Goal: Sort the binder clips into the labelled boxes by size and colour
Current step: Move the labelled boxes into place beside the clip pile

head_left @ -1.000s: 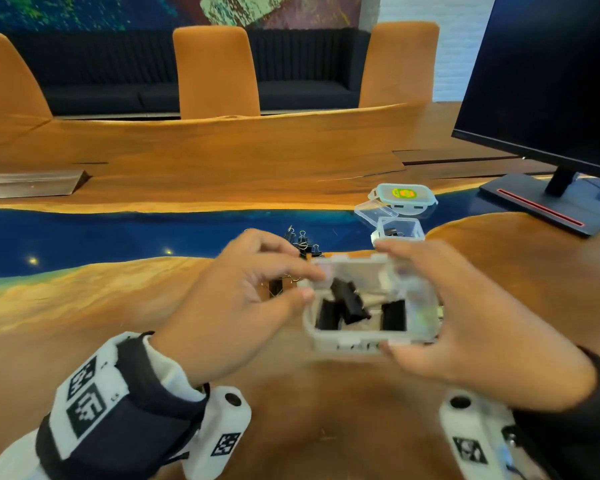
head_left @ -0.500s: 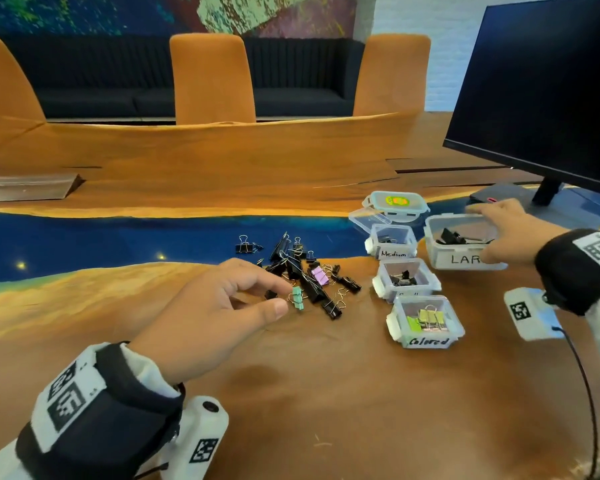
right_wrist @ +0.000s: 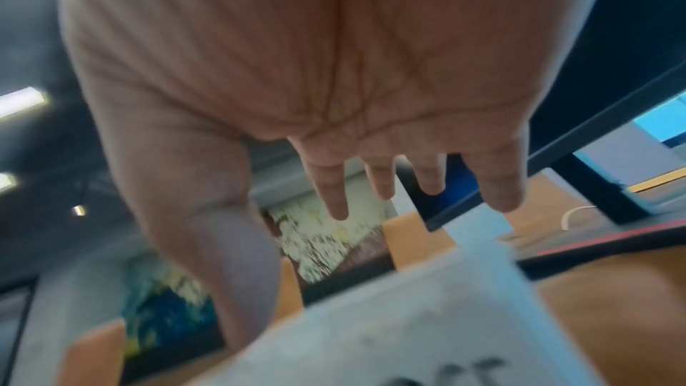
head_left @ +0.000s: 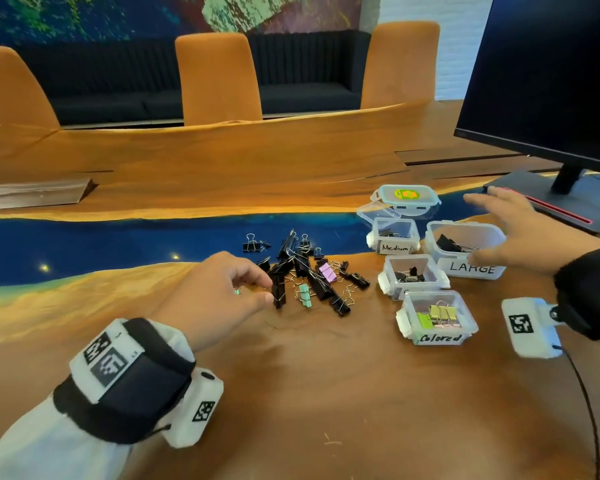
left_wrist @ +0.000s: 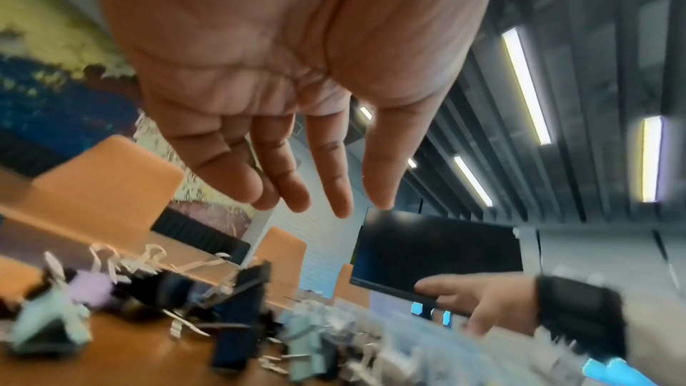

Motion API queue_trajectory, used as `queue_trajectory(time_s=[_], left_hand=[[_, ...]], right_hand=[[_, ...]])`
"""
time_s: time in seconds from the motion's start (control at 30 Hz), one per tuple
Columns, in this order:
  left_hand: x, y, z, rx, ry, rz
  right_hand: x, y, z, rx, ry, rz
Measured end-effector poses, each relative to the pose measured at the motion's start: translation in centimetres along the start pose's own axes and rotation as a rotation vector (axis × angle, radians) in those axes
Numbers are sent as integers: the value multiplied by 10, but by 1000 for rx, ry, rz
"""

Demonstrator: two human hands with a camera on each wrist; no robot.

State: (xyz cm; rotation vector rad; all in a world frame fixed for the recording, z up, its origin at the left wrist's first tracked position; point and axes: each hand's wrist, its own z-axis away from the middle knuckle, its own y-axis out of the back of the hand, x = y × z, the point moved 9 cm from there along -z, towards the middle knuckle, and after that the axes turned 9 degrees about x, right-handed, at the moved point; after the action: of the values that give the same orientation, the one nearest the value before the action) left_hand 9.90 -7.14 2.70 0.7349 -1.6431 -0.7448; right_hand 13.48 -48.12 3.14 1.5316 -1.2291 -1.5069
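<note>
Binder clips (head_left: 305,271) are lying in a tangled heap on the wooden table (head_left: 326,393), just beyond the fingertips of the left hand (head_left: 222,296) and well to the left of the right hand (head_left: 520,233). Most are black; a purple clip (head_left: 327,273) and a mint green clip (head_left: 304,294) are sitting among them.

The left hand is hovering at the near edge of the heap with fingers loosely curled and thumb close to a black clip (head_left: 278,292); whether it is already touching that clip I cannot tell, and the left wrist view is showing an empty palm. The right hand is spread flat with straight fingers, holding nothing, hanging over the box marked large (head_left: 471,268). Left of that hand are standing the box marked medium (head_left: 394,247), an unlabelled-looking box (head_left: 413,271) and the box marked colored (head_left: 437,337), each with some clips already inside.

These clips are probably light, stiff and springy, with smooth bodies and thin wire loops that are hooking into their neighbours. Pinching one by its body, or by both wire loops together, is likely giving the surest hold; pulling on a single loop is risking dragging others along.
</note>
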Motion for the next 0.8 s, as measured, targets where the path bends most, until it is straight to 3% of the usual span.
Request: queue_trajectory(time_s=[0.13, 0.27, 0.4, 0.57, 0.7, 0.8], left_hand=[[-21, -2, -29, -30, 47, -222], [-46, -11, -51, -118, 112, -380], [-59, -25, -54, -231, 158, -484], [-64, -40, -43, -326, 124, -613], [-48, -38, -29, -317, 75, -528], [-20, -29, -16, -245, 64, -254]], right_hand=[[-59, 15, 50, 113, 129, -252], [-96, -4, 94, 38, 170, -507], [-106, -29, 117, -13, 163, -656], [-105, -40, 121, 23, 130, -709], [-112, -45, 124, 37, 141, -762], [-119, -53, 128, 5, 157, -769]])
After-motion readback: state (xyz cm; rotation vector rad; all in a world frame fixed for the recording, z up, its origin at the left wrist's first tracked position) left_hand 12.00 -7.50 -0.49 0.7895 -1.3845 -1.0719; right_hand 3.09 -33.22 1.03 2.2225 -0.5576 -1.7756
